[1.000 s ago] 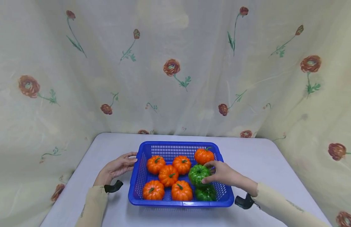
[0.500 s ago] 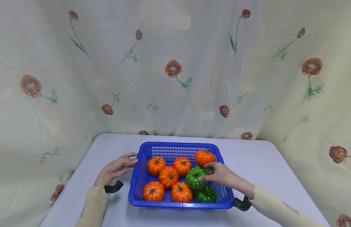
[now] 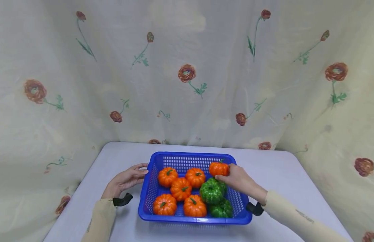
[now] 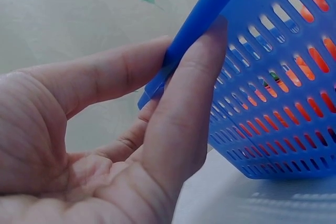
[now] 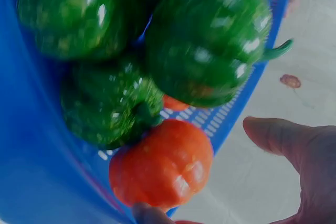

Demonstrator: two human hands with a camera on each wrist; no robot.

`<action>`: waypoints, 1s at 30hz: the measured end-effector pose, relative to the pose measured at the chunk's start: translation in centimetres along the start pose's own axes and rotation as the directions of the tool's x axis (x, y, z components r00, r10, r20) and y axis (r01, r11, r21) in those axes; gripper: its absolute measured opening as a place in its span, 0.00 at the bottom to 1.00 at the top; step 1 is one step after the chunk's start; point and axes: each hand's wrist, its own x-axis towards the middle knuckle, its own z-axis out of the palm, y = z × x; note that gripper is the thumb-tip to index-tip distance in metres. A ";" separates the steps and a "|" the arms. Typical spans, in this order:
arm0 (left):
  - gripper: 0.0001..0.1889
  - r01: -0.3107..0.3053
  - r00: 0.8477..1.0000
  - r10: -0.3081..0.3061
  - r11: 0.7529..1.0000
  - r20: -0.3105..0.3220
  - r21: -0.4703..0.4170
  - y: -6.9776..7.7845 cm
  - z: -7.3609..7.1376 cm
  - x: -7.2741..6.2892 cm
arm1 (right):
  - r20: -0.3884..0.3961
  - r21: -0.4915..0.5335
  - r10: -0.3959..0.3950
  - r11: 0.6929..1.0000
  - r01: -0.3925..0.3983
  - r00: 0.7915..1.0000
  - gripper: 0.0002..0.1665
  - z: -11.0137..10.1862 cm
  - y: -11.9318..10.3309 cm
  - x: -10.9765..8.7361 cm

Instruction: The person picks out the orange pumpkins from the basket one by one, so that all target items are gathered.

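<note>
My left hand [image 3: 128, 179] pinches the left rim of a blue slotted plastic basket [image 3: 143, 193]; in the left wrist view, thumb and finger lie on either side of the rim [image 4: 202, 11]. My right hand [image 3: 239, 178] is at the orange pumpkin [image 3: 218, 168] in the basket's back right corner. The right wrist view shows a fingertip against this orange pumpkin [image 5: 163, 166], while the thumb [image 5: 273, 135] stands apart from it. Just in front, a green pumpkin [image 3: 211, 192] rests against other green pumpkins [image 3: 222, 209], with nothing holding it.
Several more orange pumpkins [image 3: 180, 189] fill the left and middle of the basket. It stands on a white table [image 3: 265, 174], with a flower-patterned curtain [image 3: 162, 80] behind and at both sides. Dark wrist mounts [image 3: 122, 200] sit below each hand.
The right hand has let go of the green pumpkin, which sits slightly nearer the front, and has moved back to the orange pumpkin. The left hand stays on the rim.
</note>
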 end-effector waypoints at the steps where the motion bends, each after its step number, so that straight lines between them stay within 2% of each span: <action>1: 0.22 -0.003 1.000 0.003 1.000 0.002 0.000 0.0 -0.1 0.0 | -0.007 -0.005 0.000 1.000 0.000 1.000 0.40 0.0 -0.1 0.3; 9: 0.25 -0.009 1.000 0.009 1.000 -0.017 -0.011 -0.2 -0.4 0.0 | -0.010 -0.026 -0.026 0.999 0.026 1.000 0.21 0.7 -0.6 2.9; 12: 0.25 -0.009 1.000 0.009 1.000 -0.022 -0.007 -0.2 -0.4 0.0 | 0.003 -0.023 -0.044 0.999 0.044 0.999 0.23 1.2 -0.5 3.6; 16: 0.25 -0.007 1.000 0.007 1.000 -0.010 -0.003 -0.2 -0.3 0.1 | 0.036 -0.010 -0.031 0.999 0.031 0.999 0.28 1.4 0.0 4.2; 22: 0.23 -0.006 1.000 0.006 1.000 -0.002 -0.007 -0.3 -0.4 0.2 | 0.086 0.053 -0.022 0.998 0.017 0.996 0.24 1.2 0.9 4.6; 26: 0.23 -0.009 1.000 0.009 1.000 0.009 -0.011 -0.3 -0.5 0.1 | 0.113 0.092 -0.014 0.996 0.003 0.994 0.35 1.0 1.2 4.4; 30: 0.23 -0.013 1.000 0.014 1.000 0.027 -0.021 -0.4 -0.6 0.2 | 0.122 0.180 -0.005 0.984 -0.017 0.992 0.44 0.7 1.7 3.9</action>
